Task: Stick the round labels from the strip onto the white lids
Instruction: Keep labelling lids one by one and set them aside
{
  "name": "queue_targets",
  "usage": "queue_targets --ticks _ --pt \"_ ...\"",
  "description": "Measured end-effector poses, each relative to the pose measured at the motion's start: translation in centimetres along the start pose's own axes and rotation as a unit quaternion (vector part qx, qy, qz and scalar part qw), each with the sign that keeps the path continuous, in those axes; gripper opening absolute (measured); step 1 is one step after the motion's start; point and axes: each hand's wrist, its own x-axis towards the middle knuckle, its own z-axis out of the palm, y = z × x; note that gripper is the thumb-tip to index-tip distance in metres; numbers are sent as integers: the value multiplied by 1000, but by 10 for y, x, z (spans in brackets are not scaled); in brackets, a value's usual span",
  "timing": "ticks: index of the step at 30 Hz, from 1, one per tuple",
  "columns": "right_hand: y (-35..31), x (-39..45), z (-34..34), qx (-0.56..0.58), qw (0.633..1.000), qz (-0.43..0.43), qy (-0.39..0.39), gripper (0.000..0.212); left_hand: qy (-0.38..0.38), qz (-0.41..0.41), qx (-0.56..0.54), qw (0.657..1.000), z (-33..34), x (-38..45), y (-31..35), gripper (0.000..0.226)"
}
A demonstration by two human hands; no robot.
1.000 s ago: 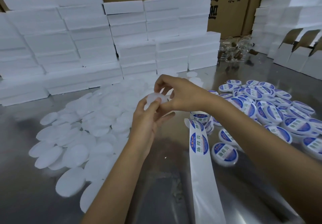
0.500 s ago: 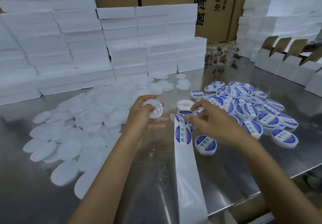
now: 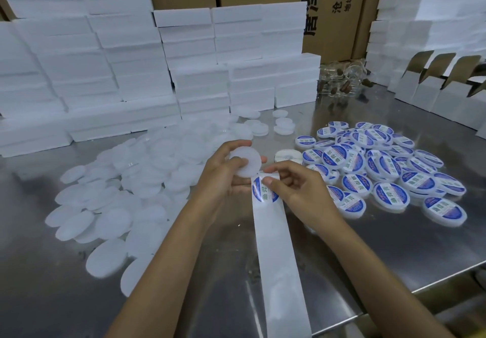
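Round label (image 3: 264, 193), blue and white, at the far end of the backing strip (image 3: 278, 258), pinched at its upper edge by thumb and forefinger of the right hand (image 3: 294, 190). Strip running toward the viewer along the steel table (image 3: 394, 245) and over its near edge. Blank white lid (image 3: 248, 163) gripped in the curled fingers of the left hand (image 3: 223, 177), tilted, just above and left of the label. Loose unlabelled lids (image 3: 110, 206) spread across the table to the left. Labelled lids (image 3: 381, 169) heaped to the right, blue faces up. Label roll (image 3: 288, 155) lying flat just beyond the right hand, between the two heaps. Stacked white boxes (image 3: 131, 61) behind; brown cartons (image 3: 328, 9) with printed characters at the rear; opened white cartons (image 3: 434, 85) at far right.
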Motion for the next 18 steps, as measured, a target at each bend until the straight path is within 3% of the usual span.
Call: queue_targets --ticks 11,18 --pt "2 -6 0 -64 994 -77 43 22 22 -22 -21 999 5 3 -1 31" --pt "0 -10 4 -183 957 -195 115 19 26 -45 -56 997 4 3 0 28"
